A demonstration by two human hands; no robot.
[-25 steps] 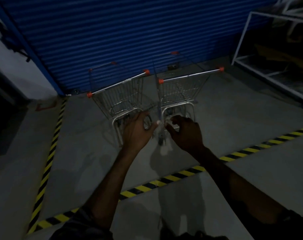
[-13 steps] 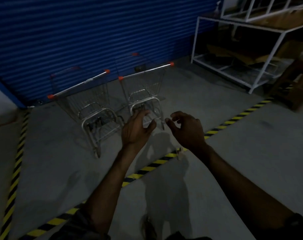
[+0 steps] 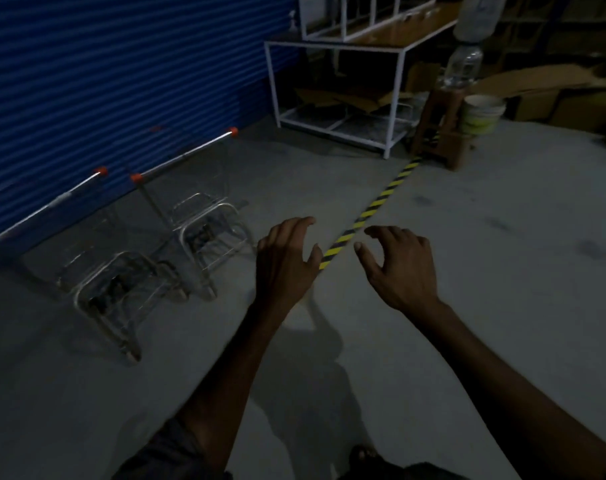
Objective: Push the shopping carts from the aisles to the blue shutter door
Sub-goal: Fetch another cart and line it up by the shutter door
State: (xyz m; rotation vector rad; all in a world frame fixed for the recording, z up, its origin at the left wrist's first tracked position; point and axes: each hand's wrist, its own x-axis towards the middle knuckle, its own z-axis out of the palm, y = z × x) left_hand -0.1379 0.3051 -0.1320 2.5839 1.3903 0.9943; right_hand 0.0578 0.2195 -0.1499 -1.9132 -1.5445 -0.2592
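Note:
Two wire shopping carts stand side by side against the blue shutter door (image 3: 121,81) at the left. The left cart (image 3: 111,292) and the right cart (image 3: 204,233) have silver handle bars with orange end caps. My left hand (image 3: 284,261) hovers in mid-air to the right of the right cart, fingers loosely curled, holding nothing. My right hand (image 3: 398,268) floats beside it, also relaxed and empty. Neither hand touches a cart.
A white metal rack (image 3: 332,84) with flattened cardboard stands right of the door. A brown stool (image 3: 440,129) carries a water bottle (image 3: 462,65), with a pale bucket (image 3: 481,114) next to it. Yellow-black floor tape (image 3: 374,206) runs diagonally across the grey concrete.
The view has swung to the right, so the carts now lie at the left. Both hands have come away from the carts and hang free over the floor tape.

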